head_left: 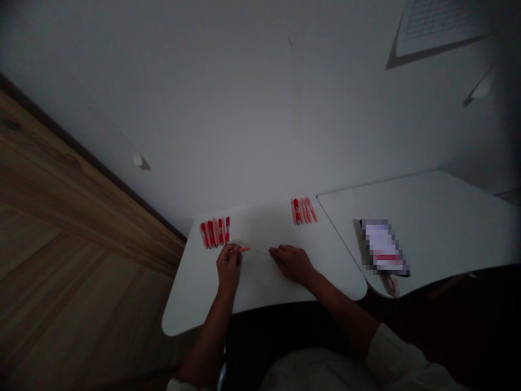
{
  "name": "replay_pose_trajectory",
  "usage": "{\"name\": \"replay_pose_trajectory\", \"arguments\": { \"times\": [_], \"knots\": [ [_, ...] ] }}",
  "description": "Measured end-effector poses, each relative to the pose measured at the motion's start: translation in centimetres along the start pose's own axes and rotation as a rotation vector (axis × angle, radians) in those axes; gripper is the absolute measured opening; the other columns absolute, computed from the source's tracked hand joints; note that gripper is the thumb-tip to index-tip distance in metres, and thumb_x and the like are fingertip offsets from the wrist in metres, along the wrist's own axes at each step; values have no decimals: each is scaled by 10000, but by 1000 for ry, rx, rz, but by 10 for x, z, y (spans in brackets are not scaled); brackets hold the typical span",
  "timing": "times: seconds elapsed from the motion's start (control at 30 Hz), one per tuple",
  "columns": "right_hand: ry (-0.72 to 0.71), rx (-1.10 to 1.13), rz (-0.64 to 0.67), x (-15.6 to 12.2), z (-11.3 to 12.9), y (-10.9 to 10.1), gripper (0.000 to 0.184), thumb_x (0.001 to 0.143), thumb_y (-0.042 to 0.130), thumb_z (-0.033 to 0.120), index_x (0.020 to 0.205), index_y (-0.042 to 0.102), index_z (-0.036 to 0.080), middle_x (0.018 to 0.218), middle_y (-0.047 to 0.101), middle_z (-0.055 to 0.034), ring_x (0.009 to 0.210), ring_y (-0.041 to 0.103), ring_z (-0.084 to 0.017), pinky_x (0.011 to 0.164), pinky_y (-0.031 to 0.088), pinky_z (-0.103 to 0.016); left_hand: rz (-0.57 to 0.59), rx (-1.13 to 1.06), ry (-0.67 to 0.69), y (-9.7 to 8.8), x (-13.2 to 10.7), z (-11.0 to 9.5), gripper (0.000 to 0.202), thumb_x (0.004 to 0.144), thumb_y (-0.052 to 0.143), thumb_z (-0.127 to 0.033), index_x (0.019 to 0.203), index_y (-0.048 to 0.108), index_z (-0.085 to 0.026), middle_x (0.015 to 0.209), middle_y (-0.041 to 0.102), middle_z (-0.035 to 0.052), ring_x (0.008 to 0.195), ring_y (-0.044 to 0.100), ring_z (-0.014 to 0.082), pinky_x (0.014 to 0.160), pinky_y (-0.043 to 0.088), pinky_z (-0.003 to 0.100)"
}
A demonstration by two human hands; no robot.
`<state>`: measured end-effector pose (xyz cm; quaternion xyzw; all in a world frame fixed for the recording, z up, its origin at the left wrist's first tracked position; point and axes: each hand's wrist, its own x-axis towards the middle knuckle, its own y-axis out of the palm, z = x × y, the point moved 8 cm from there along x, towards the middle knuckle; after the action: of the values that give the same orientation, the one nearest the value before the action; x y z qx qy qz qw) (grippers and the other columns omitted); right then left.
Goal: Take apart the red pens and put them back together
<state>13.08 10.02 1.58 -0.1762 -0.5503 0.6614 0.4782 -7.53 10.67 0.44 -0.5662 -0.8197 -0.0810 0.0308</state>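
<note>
Head view — left hand holds red pen, right hand its refill.

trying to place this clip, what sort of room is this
Probably a plain indoor work room, perhaps a small office or study: a white curved desk top stands against a bare white wall, above a wood floor, with rows of red pens laid out.

A pixelated white-and-red packet lies near the left edge of the right white tabletop; a framed sheet hangs on the white wall above.
</note>
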Motion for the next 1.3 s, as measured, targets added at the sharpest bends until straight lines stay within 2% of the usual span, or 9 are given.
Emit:
{"name": "replay_pose_trajectory", "arguments": {
  "times": [0.13,0.27,0.4,0.6,0.7,0.8,0.9,1.1,1.3],
  "knots": [
    [13,3,-21,0,-2,0,301,970,309,322,1135,552,259,876,633,-36,794,561,-141,635,330,-229,-162,67,107,-13,4,-7,266,750,629,-378,888,548,-165,724,625,17,645,614,126,619,483,248],
    [26,4,-38,1,-2,-2,307,972,299,332,1127,554,259,864,635,-30,777,565,-140,626,329,-230,-230,427,145,-15,4,-12,274,741,630,-402,881,572,-174,782,658,38,721,640,166,682,490,287],
    [29,10,-39,1,-2,-3,309,970,299,330,1120,559,261,861,636,-31,776,566,-142,624,329,-230,-252,774,160,-8,3,-17,248,757,593,-443,799,602,-199,708,642,6,666,609,162,652,456,273],
    [49,28,-34,1,-4,-3,322,972,291,346,1130,561,268,882,639,-35,790,568,-142,629,334,-227,-186,981,251,10,8,-21,253,787,553,-436,702,566,-199,669,615,20,630,573,172,643,423,289],
    [60,33,-27,2,-5,-3,316,970,300,347,1131,561,272,882,639,-31,791,571,-141,630,337,-226,-143,1071,307,17,8,-20,191,799,532,-358,702,548,-194,682,602,37,651,560,185,662,419,307],
    [68,40,-23,2,-5,-4,313,969,304,343,1133,561,272,877,638,-28,801,575,-141,643,346,-227,-121,1127,336,20,8,-18,98,774,532,-275,781,559,-181,731,602,48,692,558,198,699,421,326],
    [76,44,-13,2,-5,-5,311,968,311,339,1136,563,267,888,640,-33,814,579,-141,659,353,-228,-122,1144,347,21,7,-17,147,755,548,-276,851,564,-165,765,599,56,731,558,211,736,422,344],
    [80,47,-4,1,-6,-5,309,971,308,332,1140,558,267,899,640,-38,825,579,-144,673,359,-231,-137,1063,358,20,6,-21,240,805,526,-373,895,582,-159,765,590,65,719,554,216,752,423,365],
    [86,29,12,2,-7,-4,307,971,312,336,1148,554,269,894,640,-37,815,577,-143,654,354,-230,-153,979,367,20,4,-27,303,814,519,-462,857,596,-172,742,590,60,704,555,214,758,417,367]
  ]
}}
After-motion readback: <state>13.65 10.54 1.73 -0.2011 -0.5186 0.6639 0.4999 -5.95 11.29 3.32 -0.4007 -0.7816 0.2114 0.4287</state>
